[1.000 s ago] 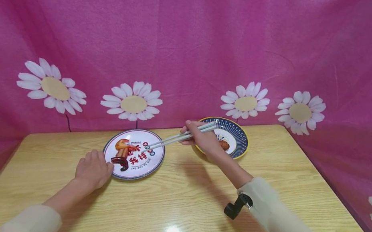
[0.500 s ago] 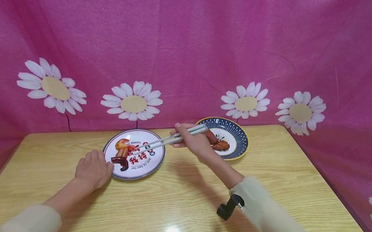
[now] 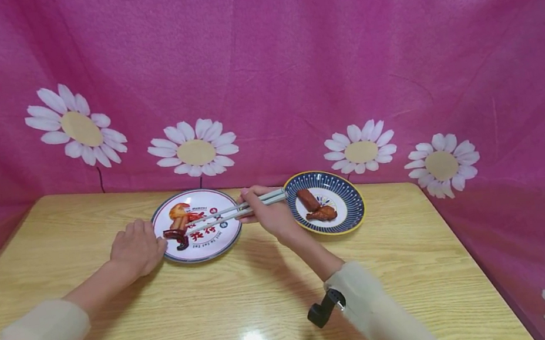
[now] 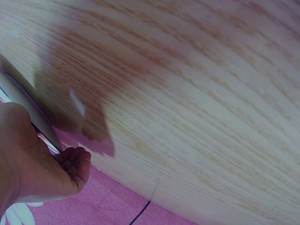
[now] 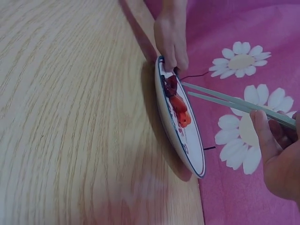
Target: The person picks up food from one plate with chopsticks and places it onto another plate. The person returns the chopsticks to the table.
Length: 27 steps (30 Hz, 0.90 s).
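Observation:
My left hand (image 3: pixel 137 248) pinches the left rim of a white plate (image 3: pixel 229 233) printed with red characters; the right wrist view shows its thumb and fingers at the rim. On that plate lie an orange-tan mushroom-shaped slice (image 3: pixel 179 211) and a glossy dark red curled piece (image 3: pixel 176 234). My right hand (image 3: pixel 272 217) holds a pair of pale chopsticks (image 3: pixel 275 195), their tips slightly apart over the plate and close to the food. In the right wrist view the chopsticks (image 5: pixel 276 117) point toward the dark red piece (image 5: pixel 169 86).
To the right stands a blue-patterned bowl (image 3: pixel 349 202) with a yellow rim, holding a brown block-shaped piece (image 3: pixel 307 200) and a browned chicken drumstick (image 3: pixel 322 214). A pink curtain (image 3: pixel 256 65) with daisies hangs behind the wooden table (image 3: pixel 195 325).
My right hand has moved left with the chopsticks, bringing their tips to the food and uncovering the bowl's contents. The left hand and plate have stayed in place.

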Each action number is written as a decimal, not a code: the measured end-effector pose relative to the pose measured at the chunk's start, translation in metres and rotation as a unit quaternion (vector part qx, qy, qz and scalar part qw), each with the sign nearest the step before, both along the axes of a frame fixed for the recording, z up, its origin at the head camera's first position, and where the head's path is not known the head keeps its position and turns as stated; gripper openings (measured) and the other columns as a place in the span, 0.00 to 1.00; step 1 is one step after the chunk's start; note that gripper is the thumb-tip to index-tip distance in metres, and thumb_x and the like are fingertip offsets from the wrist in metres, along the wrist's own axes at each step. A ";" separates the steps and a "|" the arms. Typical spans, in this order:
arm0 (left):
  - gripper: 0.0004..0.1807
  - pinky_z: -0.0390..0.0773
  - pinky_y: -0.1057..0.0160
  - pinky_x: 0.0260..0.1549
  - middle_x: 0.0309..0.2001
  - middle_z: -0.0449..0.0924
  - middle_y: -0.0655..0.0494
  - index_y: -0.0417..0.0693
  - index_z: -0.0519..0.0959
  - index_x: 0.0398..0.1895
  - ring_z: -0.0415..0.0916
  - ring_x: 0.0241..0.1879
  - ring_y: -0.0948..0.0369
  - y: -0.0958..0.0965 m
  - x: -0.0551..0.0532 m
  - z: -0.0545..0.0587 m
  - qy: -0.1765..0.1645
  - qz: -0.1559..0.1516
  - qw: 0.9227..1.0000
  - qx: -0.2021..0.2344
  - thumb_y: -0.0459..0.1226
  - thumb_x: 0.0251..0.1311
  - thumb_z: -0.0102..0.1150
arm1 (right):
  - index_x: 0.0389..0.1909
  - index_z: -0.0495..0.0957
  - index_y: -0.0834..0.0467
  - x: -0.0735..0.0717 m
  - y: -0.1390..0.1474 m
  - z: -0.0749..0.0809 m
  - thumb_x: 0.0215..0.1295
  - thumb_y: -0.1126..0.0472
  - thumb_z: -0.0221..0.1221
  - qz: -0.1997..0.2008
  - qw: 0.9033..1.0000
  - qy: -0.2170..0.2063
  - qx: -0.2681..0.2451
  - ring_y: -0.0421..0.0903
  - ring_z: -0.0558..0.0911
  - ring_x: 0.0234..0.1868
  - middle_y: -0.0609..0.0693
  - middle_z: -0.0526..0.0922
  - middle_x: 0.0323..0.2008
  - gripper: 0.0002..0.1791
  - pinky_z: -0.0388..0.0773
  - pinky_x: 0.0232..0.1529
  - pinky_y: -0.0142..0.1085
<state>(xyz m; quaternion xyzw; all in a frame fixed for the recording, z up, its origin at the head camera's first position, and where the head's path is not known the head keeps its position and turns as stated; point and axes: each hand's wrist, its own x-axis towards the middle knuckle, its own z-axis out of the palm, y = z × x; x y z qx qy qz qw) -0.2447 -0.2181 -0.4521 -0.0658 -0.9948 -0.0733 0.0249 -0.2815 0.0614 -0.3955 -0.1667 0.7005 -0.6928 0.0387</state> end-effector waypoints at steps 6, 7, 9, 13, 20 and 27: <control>0.23 0.71 0.42 0.43 0.37 0.66 0.35 0.21 0.66 0.42 0.68 0.43 0.41 0.001 -0.001 0.001 0.001 0.000 1.000 0.005 0.41 0.66 0.43 | 0.39 0.77 0.77 0.000 -0.006 -0.001 0.76 0.66 0.49 0.004 1.000 0.001 0.024 0.44 0.85 0.32 0.68 0.83 0.34 0.16 0.84 0.35 0.38; 0.23 0.71 0.42 0.43 0.37 0.65 0.36 0.21 0.66 0.42 0.68 0.43 0.41 0.001 -0.001 0.001 0.001 0.000 1.000 0.006 0.41 0.66 0.43 | 0.39 0.77 0.77 0.000 -0.007 -0.001 0.76 0.65 0.49 0.005 1.000 0.001 0.026 0.44 0.85 0.32 0.68 0.83 0.34 0.16 0.84 0.35 0.38; 0.24 0.71 0.42 0.43 0.36 0.65 0.36 0.21 0.66 0.43 0.68 0.42 0.41 0.001 0.000 0.001 -0.001 0.000 1.000 0.005 0.41 0.66 0.43 | 0.40 0.77 0.77 0.001 -0.009 -0.001 0.76 0.64 0.50 0.007 1.000 0.001 0.028 0.45 0.85 0.32 0.67 0.84 0.34 0.16 0.84 0.35 0.38; 0.25 0.72 0.42 0.43 0.36 0.65 0.36 0.20 0.65 0.44 0.68 0.42 0.42 0.000 0.000 0.001 -0.006 -0.001 1.000 0.005 0.41 0.66 0.43 | 0.41 0.78 0.77 0.003 -0.012 -0.002 0.76 0.64 0.50 0.009 1.000 -0.002 0.027 0.44 0.85 0.31 0.70 0.83 0.36 0.16 0.84 0.35 0.38; 0.25 0.72 0.42 0.43 0.37 0.65 0.35 0.20 0.65 0.44 0.68 0.43 0.41 0.000 0.001 0.000 -0.006 -0.003 1.000 0.001 0.42 0.67 0.43 | 0.38 0.79 0.74 0.003 -0.017 -0.005 0.75 0.63 0.52 0.001 0.999 0.004 0.040 0.41 0.85 0.29 0.66 0.84 0.33 0.16 0.84 0.34 0.38; 0.25 0.72 0.42 0.43 0.36 0.65 0.36 0.20 0.65 0.43 0.68 0.43 0.41 0.000 0.001 0.002 -0.005 -0.005 1.000 -0.002 0.42 0.67 0.44 | 0.36 0.79 0.73 0.001 -0.022 -0.010 0.75 0.63 0.53 0.001 0.999 0.012 0.038 0.42 0.85 0.29 0.65 0.84 0.32 0.15 0.84 0.33 0.38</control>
